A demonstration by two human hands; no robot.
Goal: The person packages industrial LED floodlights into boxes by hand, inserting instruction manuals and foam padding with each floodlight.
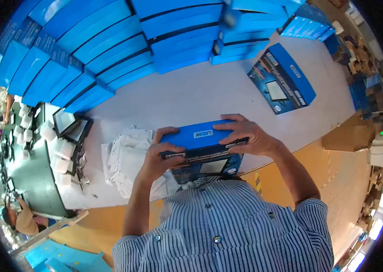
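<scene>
A blue and black printed box (200, 134) stands at the table's near edge, close to my chest, its blue side up and a tablet-like picture on the face toward me. My left hand (166, 152) grips its left end, fingers on the upper face. At the right end my right hand (243, 136) holds it with the fingers spread over the top. Just left of the box lies a loose pile of white papers or bags (126, 156). A similar box (282, 79) lies on the table further right.
Tall stacks of blue boxes (182, 41) line the table's (164, 95) far side. Black-framed panels (79, 131) and white foam-like blocks (62, 156) are at the left. Cardboard boxes (348, 132) stand beyond the right edge. Another person (26, 220) is at the far left.
</scene>
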